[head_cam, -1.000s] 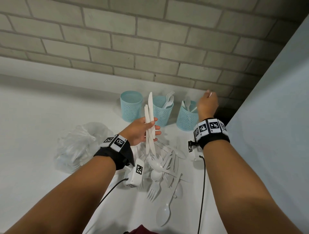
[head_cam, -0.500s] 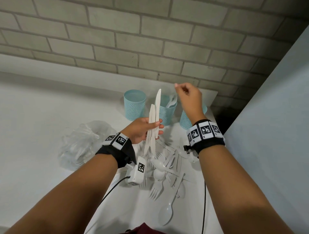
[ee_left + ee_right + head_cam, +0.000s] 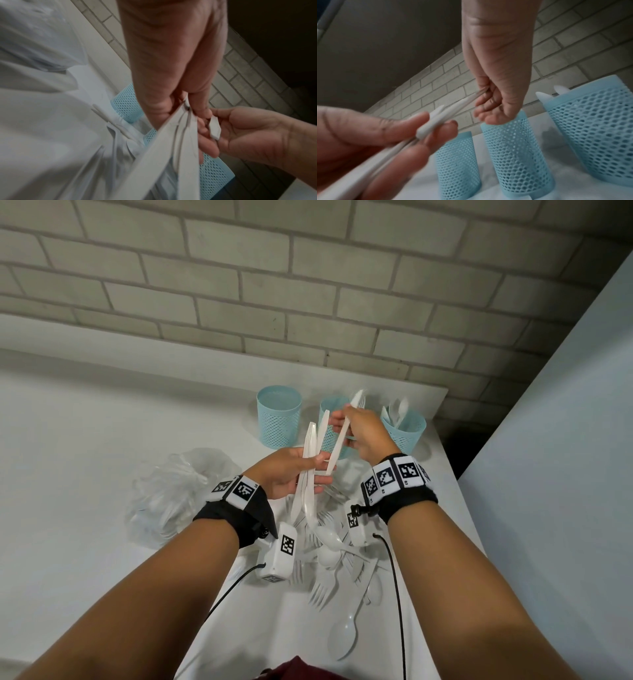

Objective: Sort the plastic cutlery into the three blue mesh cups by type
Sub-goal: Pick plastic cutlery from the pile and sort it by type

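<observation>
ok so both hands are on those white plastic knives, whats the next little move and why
Probably the right hand draws the one white plastic knife it pinches clear of the bundle of white plastic knives gripped by the left hand, then carries it to the left blue mesh cup. That cup looks empty; the middle blue mesh cup shows forks and the right blue mesh cup spoons.

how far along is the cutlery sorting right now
Partly done. The middle cup holds forks and the right cup holds spoons, while the left cup looks empty. In hand: the left hand grips a bundle of knives, and the right hand pinches one knife from it. Left: a pile of mixed cutlery on the counter.
</observation>
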### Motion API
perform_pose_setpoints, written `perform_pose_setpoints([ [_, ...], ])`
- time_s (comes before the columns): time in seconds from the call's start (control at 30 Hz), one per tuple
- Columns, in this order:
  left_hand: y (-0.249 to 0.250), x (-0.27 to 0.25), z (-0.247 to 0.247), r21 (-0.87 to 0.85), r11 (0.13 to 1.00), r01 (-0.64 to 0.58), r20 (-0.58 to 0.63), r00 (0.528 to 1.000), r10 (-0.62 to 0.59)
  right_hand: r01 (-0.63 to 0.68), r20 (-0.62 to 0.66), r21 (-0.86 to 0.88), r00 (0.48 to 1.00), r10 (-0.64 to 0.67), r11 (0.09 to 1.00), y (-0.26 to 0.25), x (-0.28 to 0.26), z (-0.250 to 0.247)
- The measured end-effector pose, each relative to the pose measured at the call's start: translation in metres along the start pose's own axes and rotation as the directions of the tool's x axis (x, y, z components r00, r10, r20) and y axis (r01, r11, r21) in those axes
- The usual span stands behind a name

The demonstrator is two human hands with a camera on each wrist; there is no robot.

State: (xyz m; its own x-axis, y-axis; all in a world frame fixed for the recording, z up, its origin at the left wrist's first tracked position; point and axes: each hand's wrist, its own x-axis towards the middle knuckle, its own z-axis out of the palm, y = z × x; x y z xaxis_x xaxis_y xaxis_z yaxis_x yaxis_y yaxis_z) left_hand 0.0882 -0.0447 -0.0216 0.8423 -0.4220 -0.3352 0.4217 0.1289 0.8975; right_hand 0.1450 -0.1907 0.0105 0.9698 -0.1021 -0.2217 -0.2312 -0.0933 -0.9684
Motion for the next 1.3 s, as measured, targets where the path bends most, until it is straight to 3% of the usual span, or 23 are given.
perform_pose_setpoints([
  [0.1, -0.001, -0.001, -0.001, -0.006, 1.000, 0.002, -0.005, 1.000, -0.002, -0.011, 0.010, 0.198, 1.000, 0.010, 0.980, -0.001, -0.003, -0.003],
  [0.4, 0.001, -0.002, 0.000, -0.003, 1.000, 0.022, 0.046, 0.999, -0.021, -0.039, 0.223, -0.006, 0.974, 0.039, 0.999, 0.009, -0.007, 0.003],
  [0.6, 0.000, -0.004, -0.007, -0.021, 1.000, 0.008, -0.012, 1.000, -0.009, 0.006, 0.044, 0.179, 0.999, -0.014, 0.984, 0.005, -0.001, -0.011],
  [0.77, -0.004, -0.002, -0.012, -0.191, 0.979, -0.068, -0.180, 0.983, 0.033, 0.019, -0.068, 0.254, 0.998, -0.001, 0.967, 0.004, 0.002, -0.027],
  [0.9, -0.003, 0.003, -0.015, -0.247, 0.951, -0.187, -0.375, 0.923, 0.085, -0.094, 0.056, 0.200, 0.995, 0.084, 0.975, 0.011, 0.003, -0.038],
  [1.07, -0.005, 0.005, -0.022, -0.234, 0.924, -0.302, -0.540, 0.831, 0.135, -0.227, 0.299, 0.009, 0.930, 0.214, 0.974, 0.018, -0.006, -0.053],
  [1.17, -0.008, 0.006, -0.025, -0.156, 0.942, -0.297, -0.573, 0.804, 0.159, -0.209, 0.196, -0.034, 0.957, 0.212, 0.977, 0.018, -0.005, -0.057],
  [1.23, -0.009, 0.007, -0.023, -0.085, 0.954, -0.286, -0.567, 0.801, 0.190, -0.142, 0.081, -0.099, 0.985, 0.150, 0.985, 0.017, -0.004, -0.056],
  [1.3, -0.009, 0.008, -0.018, -0.005, 0.961, -0.278, -0.552, 0.802, 0.229, -0.049, 0.053, -0.239, 0.997, 0.063, 0.970, 0.015, -0.002, -0.053],
])
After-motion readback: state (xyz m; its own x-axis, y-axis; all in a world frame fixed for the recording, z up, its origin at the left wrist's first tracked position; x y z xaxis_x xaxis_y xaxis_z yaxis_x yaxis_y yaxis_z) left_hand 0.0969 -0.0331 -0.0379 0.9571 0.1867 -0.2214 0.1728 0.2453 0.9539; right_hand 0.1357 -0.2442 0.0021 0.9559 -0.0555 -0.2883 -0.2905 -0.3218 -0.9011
